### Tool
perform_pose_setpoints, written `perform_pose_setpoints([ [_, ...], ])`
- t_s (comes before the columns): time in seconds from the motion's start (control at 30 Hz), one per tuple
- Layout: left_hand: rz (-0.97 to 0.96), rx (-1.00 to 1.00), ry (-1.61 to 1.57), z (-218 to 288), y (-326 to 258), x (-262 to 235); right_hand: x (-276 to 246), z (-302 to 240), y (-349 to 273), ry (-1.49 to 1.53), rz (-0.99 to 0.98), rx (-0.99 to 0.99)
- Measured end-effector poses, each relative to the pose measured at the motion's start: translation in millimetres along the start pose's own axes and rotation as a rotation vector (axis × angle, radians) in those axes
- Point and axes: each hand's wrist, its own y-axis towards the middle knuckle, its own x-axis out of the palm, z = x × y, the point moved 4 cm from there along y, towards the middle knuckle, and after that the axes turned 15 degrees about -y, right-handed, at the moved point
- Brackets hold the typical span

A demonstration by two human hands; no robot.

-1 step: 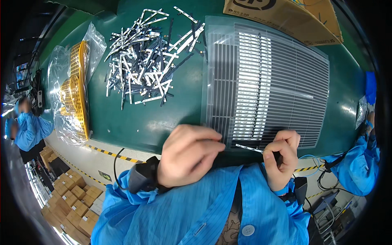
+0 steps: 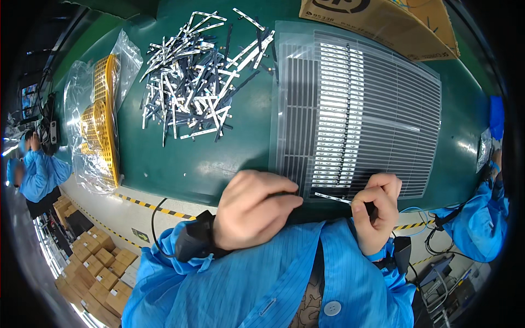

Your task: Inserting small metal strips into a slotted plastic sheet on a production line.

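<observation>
At the near edge of the slotted tray point(image 2: 394, 98), the right hand point(image 2: 376, 210) has thumb and forefinger closed in a pinch on one end of a thin strip point(image 2: 332, 197), which points leftward, its free end a little higher. Whether that strip touches the tray beneath cannot be told. Just beyond its free end, the left hand point(image 2: 254, 210) has thumb and forefinger slightly parted, with nothing visible between them. The step in hand looks like the handling of this single strip between the two hands; the next move, as I judge it, calls for a light, steady pinch and a careful angle, since so slender a piece could easily twist. Farther out, a column of white strips point(image 2: 332, 109) lies across the tray's slots, with bare slots on both sides. Left of the tray, a tangled pile of black and white strips point(image 2: 186, 87) lies on the green surface point(image 2: 208, 169), and past it are yellow perforated pieces point(image 2: 98, 131) in clear plastic. A cardboard box point(image 2: 383, 24) stands at the tray's far edge.
</observation>
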Motion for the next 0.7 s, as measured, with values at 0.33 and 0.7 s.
perform_pose_setpoints([
  [0.33, -0.096, 0.107, 0.330, 2, -6, 18, 4, -2, 0, -0.077, -0.012, 0.007],
  [0.7, -0.098, 0.091, 0.350, 1, -7, 20, 6, -2, 0, -0.098, -0.007, 0.003],
])
